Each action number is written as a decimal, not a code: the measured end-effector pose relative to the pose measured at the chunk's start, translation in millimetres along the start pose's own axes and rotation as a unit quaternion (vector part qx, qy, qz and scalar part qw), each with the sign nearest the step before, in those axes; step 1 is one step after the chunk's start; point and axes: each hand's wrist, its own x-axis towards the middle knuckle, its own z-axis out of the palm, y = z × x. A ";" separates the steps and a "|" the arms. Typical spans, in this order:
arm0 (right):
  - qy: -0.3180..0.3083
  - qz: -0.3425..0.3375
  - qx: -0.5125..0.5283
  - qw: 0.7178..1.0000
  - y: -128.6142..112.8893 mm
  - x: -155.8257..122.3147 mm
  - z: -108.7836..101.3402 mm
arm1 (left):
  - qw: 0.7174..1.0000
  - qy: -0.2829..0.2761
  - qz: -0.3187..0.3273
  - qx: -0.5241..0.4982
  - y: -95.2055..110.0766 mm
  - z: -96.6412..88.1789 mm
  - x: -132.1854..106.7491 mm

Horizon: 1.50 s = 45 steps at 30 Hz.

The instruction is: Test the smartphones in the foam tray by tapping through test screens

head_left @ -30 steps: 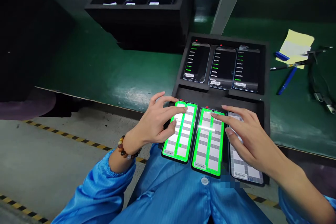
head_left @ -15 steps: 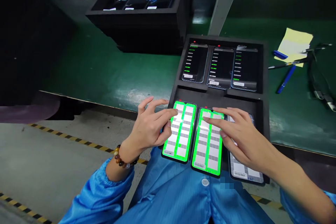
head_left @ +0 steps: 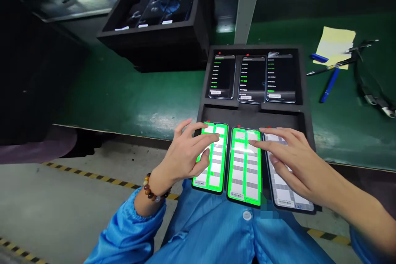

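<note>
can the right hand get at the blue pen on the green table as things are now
Probably yes: the blue pen lies uncovered beyond the right edge of the black tray. The right hand, over the near phones, holds nothing, and nothing visible blocks the way.

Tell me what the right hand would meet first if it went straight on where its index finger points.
Likely the front middle phone: the right hand already has its index fingertip over it, though contact is unclear. Farther along lies the front left phone.
</note>
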 end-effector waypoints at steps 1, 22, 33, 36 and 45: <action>-0.002 -0.012 0.003 1.000 -2.7 4.9 2.9 | 1.000 0.006 -0.006 0.017 -0.3 -3.2 -4.7; -0.013 0.014 -0.007 1.000 -12.7 -30.0 -4.0 | 0.998 -0.004 0.058 -0.031 15.0 4.6 -3.5; -0.036 -0.087 0.022 0.995 -36.9 17.2 15.7 | 0.999 0.045 -0.019 0.022 5.9 -20.1 -47.9; -0.041 -0.087 0.025 0.995 -36.2 16.2 15.5 | 0.998 0.051 -0.023 0.022 7.0 -20.9 -52.0; -0.028 -0.028 -0.014 0.999 -21.3 -39.3 0.3 | 0.995 0.003 0.053 -0.085 20.4 2.2 -16.5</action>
